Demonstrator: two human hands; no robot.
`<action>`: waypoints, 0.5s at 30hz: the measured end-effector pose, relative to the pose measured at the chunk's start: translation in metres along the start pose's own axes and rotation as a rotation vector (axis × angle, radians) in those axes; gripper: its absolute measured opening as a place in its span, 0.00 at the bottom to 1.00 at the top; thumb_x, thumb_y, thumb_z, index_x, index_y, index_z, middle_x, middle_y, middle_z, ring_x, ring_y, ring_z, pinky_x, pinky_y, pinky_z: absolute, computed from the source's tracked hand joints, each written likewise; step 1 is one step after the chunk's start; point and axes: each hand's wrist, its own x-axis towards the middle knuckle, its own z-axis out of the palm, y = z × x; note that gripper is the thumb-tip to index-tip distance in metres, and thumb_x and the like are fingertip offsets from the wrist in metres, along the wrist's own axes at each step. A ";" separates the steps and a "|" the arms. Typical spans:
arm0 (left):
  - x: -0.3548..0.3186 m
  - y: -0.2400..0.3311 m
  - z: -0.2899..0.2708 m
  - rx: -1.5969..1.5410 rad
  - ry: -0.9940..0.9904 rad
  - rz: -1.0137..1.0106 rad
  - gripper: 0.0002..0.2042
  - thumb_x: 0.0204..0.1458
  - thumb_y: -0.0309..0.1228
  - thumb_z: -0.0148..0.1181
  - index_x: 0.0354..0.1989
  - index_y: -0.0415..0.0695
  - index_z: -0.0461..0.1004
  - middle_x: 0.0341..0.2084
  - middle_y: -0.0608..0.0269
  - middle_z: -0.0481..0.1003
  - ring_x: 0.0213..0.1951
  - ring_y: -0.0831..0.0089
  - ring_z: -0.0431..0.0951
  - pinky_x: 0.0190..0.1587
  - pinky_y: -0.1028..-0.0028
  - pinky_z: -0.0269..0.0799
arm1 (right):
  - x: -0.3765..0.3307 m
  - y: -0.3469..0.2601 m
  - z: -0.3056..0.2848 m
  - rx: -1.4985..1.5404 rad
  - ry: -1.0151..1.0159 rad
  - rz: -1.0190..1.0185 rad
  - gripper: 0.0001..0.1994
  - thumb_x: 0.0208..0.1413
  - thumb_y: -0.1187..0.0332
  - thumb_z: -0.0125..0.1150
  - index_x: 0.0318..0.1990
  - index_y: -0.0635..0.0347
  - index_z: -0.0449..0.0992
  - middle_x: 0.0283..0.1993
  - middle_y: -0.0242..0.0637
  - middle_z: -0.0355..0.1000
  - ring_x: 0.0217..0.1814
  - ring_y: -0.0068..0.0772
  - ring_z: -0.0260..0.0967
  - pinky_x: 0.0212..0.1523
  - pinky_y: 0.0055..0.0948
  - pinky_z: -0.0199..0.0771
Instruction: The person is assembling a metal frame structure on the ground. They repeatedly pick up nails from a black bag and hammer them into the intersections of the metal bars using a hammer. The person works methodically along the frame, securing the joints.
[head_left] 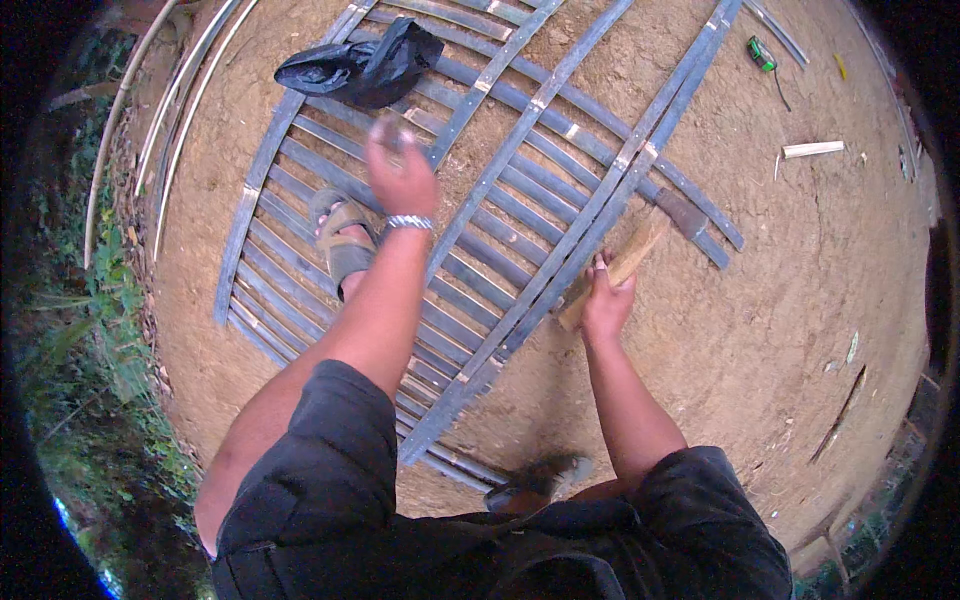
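A dark grey slatted panel [520, 215] of long rails and many crosswise strips lies on the dirt ground in front of me. My right hand [607, 298] is closed round the wooden handle of a hammer [640, 250]. Its brown head rests by the panel's right-hand rail ends. My left hand [402, 178], with a silver bracelet at the wrist, is over the panel's upper middle. Motion smears its fingers, and whether they hold anything cannot be made out. Just beyond it, a black plastic bag [370, 68] lies across the slats.
My sandalled left foot [345, 235] stands on the slats. A green tape measure [761, 53] and a short pale wood piece [813, 149] lie on the ground at right. Long poles [125, 130] and green plants [100, 340] border the left side.
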 end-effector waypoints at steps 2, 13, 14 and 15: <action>0.057 0.014 -0.004 0.082 0.125 0.084 0.15 0.57 0.31 0.60 0.51 0.39 0.77 0.47 0.48 0.79 0.52 0.52 0.77 0.57 0.61 0.71 | 0.006 0.011 -0.002 0.005 -0.006 -0.044 0.18 0.65 0.69 0.60 0.58 0.66 0.67 0.57 0.41 0.73 0.50 0.29 0.73 0.50 0.29 0.76; 0.202 0.044 0.009 1.326 -0.856 0.262 0.14 0.55 0.32 0.57 0.46 0.43 0.82 0.47 0.46 0.80 0.50 0.50 0.81 0.52 0.56 0.77 | 0.008 0.013 -0.002 0.026 0.027 -0.081 0.15 0.65 0.67 0.60 0.54 0.66 0.72 0.50 0.41 0.78 0.49 0.29 0.75 0.50 0.30 0.75; 0.201 0.040 0.016 1.327 -0.890 0.261 0.14 0.55 0.31 0.57 0.46 0.42 0.82 0.48 0.46 0.80 0.51 0.50 0.81 0.53 0.56 0.77 | 0.011 0.017 -0.004 0.001 0.033 -0.102 0.15 0.65 0.68 0.60 0.54 0.66 0.72 0.50 0.41 0.78 0.48 0.29 0.75 0.49 0.30 0.75; 0.201 0.034 0.022 1.329 -0.925 0.262 0.14 0.54 0.30 0.56 0.47 0.42 0.82 0.49 0.46 0.80 0.51 0.50 0.81 0.53 0.56 0.77 | 0.013 0.020 -0.006 -0.024 0.039 -0.122 0.14 0.65 0.68 0.60 0.54 0.67 0.73 0.49 0.40 0.78 0.47 0.28 0.75 0.48 0.30 0.75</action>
